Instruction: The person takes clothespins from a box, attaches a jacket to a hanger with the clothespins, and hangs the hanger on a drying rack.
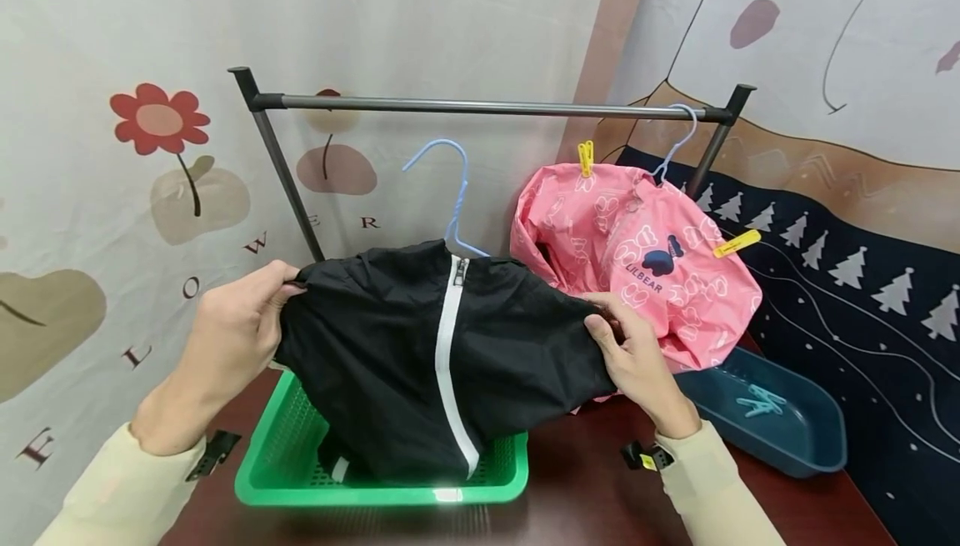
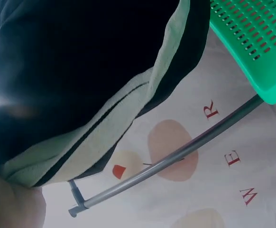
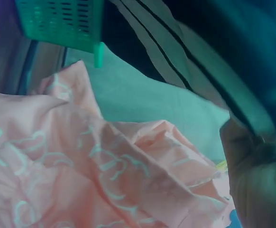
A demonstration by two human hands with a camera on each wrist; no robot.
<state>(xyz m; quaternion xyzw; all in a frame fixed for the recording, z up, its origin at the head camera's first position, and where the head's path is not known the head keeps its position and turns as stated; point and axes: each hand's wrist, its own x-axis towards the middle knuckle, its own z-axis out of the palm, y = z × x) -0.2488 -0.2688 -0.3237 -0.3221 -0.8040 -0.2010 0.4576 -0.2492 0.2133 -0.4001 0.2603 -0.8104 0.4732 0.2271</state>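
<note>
A black jacket [image 1: 375, 346] with a white front zipper [image 1: 448, 346] is stretched between both hands above a green basket [image 1: 375, 496]. My left hand [image 1: 232, 338] pinches its shoulder or sleeve at the left. The right hand [image 1: 637, 354] grips the opposite side, thumb in front. A light blue hanger [image 1: 457, 187] sticks up out of the jacket's collar, its hook below the rail and apart from it. White stripes [image 2: 100, 123] along the jacket show in the left wrist view. Fingers behind the cloth are partly hidden.
A grey metal rack's rail [image 1: 465, 106] spans the back. From its right end hangs a pink jacket [image 1: 600, 212] on a blue hanger, with yellow clips [image 1: 587, 159] on its shoulders. A dark blue tray [image 1: 810, 429] holding light blue clips [image 1: 761, 401] stands at the right.
</note>
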